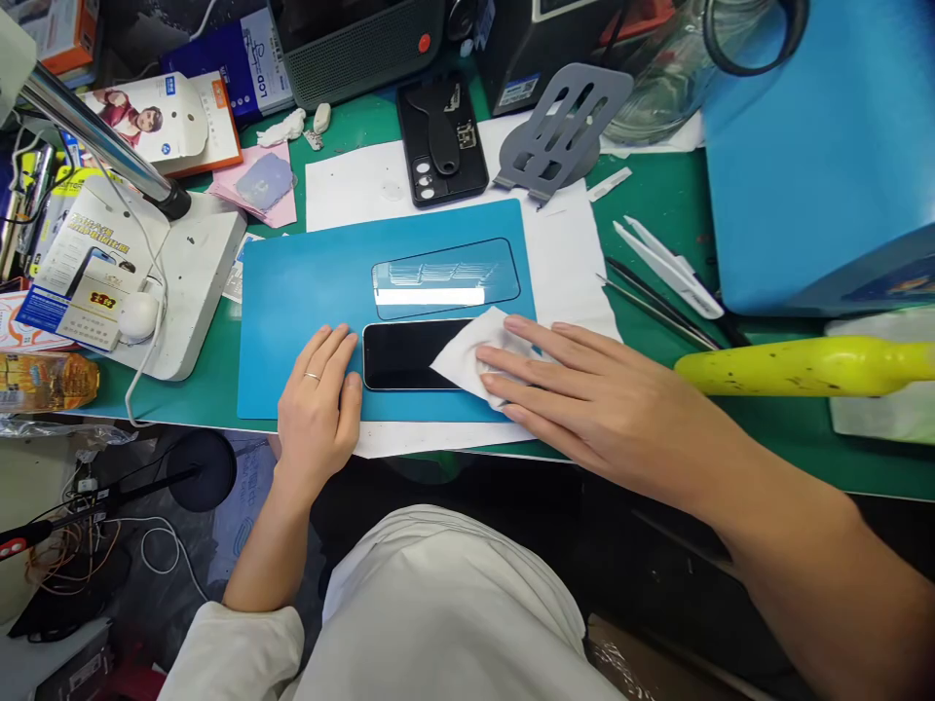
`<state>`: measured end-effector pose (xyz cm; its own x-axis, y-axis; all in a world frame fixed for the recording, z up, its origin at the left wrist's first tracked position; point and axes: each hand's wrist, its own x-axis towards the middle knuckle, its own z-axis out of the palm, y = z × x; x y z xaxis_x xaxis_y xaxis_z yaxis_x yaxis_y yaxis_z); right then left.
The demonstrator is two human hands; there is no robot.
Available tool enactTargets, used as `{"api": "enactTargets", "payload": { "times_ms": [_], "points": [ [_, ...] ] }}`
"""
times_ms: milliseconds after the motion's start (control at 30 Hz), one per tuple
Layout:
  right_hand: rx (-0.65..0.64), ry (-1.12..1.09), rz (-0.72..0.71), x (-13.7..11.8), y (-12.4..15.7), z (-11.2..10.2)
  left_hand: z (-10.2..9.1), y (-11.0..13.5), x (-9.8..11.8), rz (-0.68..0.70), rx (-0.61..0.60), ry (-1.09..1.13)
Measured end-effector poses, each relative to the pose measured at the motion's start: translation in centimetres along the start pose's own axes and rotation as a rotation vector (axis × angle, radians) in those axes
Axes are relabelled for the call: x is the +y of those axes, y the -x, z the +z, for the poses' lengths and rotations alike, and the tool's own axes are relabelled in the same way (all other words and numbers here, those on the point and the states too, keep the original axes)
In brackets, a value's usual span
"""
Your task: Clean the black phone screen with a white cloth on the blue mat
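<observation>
clearly legible, "lcd" is printed on one dark blue packet at the back of the green counter; the smaller characters around it are too fine to read. one white carton bears a portrait, and one advertising card shows a phone under yellow lettering.

one smartphone with a dark screen lies face up near the front edge of a single blue mat. the right hand presses one white cloth against the phone's right half, its fingers fanned over the fabric; whether that grip also pinches the cloth, i cannot tell. the left hand, wearing one ring, rests palm down just beside the phone's left end, its grip flat and holding nothing.

beyond the phone lies one black-bordered glass screen protector. farther back, one black phone back shows three camera rings, with one dark scraper on it. to the right are two pairs of tweezers, one white, one dark.
</observation>
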<state>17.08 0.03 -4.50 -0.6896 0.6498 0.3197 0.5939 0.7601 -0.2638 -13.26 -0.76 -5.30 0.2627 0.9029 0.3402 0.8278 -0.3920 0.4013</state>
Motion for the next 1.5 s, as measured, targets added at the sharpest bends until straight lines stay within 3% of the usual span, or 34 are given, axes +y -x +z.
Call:
{"api": "enactTargets", "payload": {
  "times_ms": [233, 400, 533, 833, 967, 1067, 1167, 1300, 1500],
  "points": [
    [0.004, 0.048, -0.048, -0.3, -0.7, 0.0, 0.0, -0.1, -0.1, 0.003, 0.016, 0.003],
    [0.039, 0.006, 0.083, 1.3, 0.2, -0.4, -0.1, 0.0, -0.1, 0.018, 0.006, 0.015],
    [0.07, -0.019, 0.084, 1.9, 0.5, -0.5, 0.0, 0.0, 0.0, 0.003, 0.007, 0.006],
    [0.021, -0.018, 0.079, 0.7, 0.5, 0.1, 0.1, 0.0, -0.2, 0.004, 0.017, 0.01],
    [-0.012, 0.03, 0.051, -0.6, -0.1, 0.5, -0.9, -0.2, 0.5, 0.106, 0.053, 0.104],
    [-0.003, 0.059, 0.049, -1.3, -0.3, 0.6, -1.3, -0.9, 2.5, 0.307, -0.045, 0.176],
    [0.01, 0.06, 0.054, -1.2, 0.1, 0.5, -0.5, -2.1, 4.9, 0.5, -0.209, 0.14],
    [0.032, 0.103, 0.043, -0.9, 0.4, 0.4, 1.3, -3.1, 6.4, 0.509, -0.395, 0.009],
    [0.041, 0.11, 0.055, -1.1, -1.0, 0.8, 0.6, -2.8, 5.5, 0.462, -0.397, -0.122]
  ]
}}
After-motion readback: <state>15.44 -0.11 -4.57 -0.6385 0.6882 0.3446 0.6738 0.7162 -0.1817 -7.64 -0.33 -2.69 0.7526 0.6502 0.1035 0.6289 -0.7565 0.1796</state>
